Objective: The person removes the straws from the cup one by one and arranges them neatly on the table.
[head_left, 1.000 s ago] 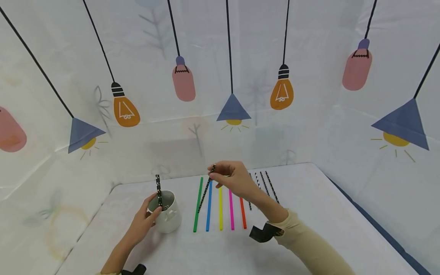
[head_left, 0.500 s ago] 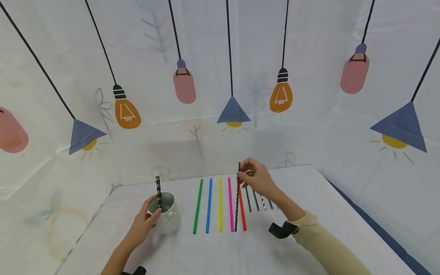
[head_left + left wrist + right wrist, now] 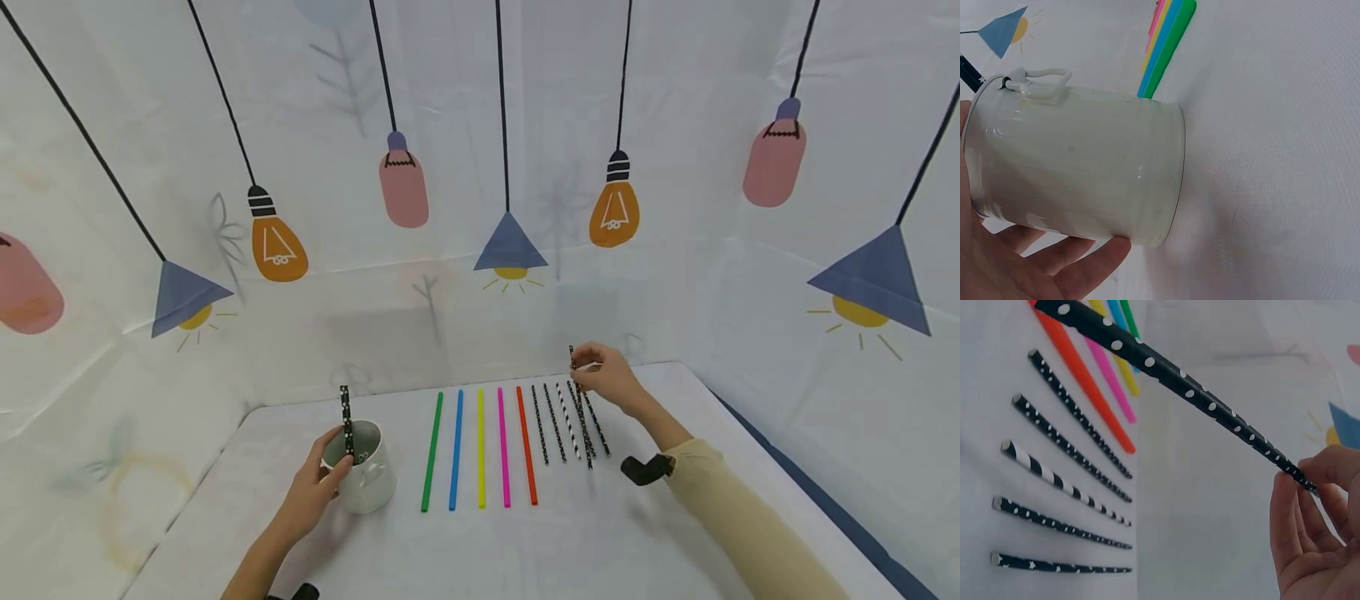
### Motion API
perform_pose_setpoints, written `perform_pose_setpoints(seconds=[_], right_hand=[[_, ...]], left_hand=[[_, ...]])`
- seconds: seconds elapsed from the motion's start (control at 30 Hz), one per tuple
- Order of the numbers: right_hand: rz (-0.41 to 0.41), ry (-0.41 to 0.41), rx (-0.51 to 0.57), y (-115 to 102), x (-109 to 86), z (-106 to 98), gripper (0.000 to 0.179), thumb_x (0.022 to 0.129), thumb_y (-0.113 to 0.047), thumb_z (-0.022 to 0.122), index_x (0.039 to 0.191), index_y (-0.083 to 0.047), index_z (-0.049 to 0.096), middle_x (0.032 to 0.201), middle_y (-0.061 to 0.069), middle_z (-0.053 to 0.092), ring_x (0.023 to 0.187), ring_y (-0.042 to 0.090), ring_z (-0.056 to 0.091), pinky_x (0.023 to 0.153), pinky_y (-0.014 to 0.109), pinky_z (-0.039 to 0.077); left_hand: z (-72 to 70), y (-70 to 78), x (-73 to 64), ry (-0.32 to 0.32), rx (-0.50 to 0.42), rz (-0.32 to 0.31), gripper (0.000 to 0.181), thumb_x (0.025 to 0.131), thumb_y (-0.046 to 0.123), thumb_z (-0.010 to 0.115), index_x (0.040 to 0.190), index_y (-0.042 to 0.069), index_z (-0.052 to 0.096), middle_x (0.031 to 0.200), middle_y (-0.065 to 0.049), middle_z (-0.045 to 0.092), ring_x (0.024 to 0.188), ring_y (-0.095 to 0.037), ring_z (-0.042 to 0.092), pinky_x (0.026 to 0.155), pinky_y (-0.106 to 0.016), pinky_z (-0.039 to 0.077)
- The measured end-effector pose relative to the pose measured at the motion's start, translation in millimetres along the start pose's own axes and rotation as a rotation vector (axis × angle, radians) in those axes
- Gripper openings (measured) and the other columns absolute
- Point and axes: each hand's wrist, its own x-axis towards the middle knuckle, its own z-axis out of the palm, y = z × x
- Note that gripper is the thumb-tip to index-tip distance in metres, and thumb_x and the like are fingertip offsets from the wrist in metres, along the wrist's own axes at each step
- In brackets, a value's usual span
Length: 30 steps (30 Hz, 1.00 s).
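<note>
My left hand (image 3: 315, 483) grips a pale mug (image 3: 371, 483) at the left of the table, its thumb by the rim. A black straw (image 3: 346, 417) with white marks leans up out of the mug. In the left wrist view, fingers (image 3: 1094, 269) curl under the mug's side, and a small handle (image 3: 1047, 84) shows opposite. My right hand (image 3: 611, 379) pinches a white-dotted black straw (image 3: 1188, 390) near its far end, over a row of patterned straws. That row, in the right wrist view, has dotted straws, a striped straw (image 3: 1060, 481) and a star-marked straw (image 3: 1063, 565).
Between the mug and the patterned row lie a green straw (image 3: 432, 450), a blue straw (image 3: 456, 450), a yellow straw (image 3: 481, 450), a pink straw (image 3: 503, 450) and a red straw (image 3: 527, 450). A fabric backdrop (image 3: 360, 325) printed with lamps stands behind the table.
My right hand has carried the dotted straw rightward, from over the green and blue straws to above the patterned ones. The left hand and mug have stayed in place.
</note>
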Motion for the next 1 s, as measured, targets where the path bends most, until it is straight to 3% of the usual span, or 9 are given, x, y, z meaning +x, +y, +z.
perform_pose_setpoints(seconds=[0.4,0.6,1.0], right_hand=[[0.118,0.059,-0.125,39.6,18.0,-26.1,0.034,0.09,-0.002,0.067,0.12,0.008,0.055,0.113,0.027,0.058,0.092,0.03,0.064,0.074,0.035,0.056],[0.166,0.071,-0.154,59.5,27.4,-29.0,0.033,0.089,0.0,0.067,0.119,0.011,0.057,0.106,0.024,0.062,0.087,0.026,0.065,0.072,0.033,0.056],[0.241,0.104,-0.234,90.7,33.8,-27.2,0.032,0.089,0.0,0.065,0.118,0.013,0.058,0.109,0.027,0.062,0.089,0.028,0.065,0.072,0.032,0.056]], left_hand=[[0.9,-2.7,0.9,0.013,-0.004,0.017,0.059,0.101,0.038,0.051,0.152,0.022,0.024,0.149,-0.021,0.031,0.109,-0.038,0.056,0.076,-0.046,0.055],[1.5,-3.1,1.1,0.018,0.009,0.017,0.06,0.101,0.039,0.051,0.152,0.022,0.023,0.149,-0.021,0.031,0.106,-0.037,0.057,0.075,-0.045,0.055],[1.9,-6.4,2.2,0.036,0.023,0.027,0.061,0.101,0.038,0.051,0.152,0.021,0.023,0.15,-0.02,0.032,0.103,-0.036,0.057,0.074,-0.044,0.055]])
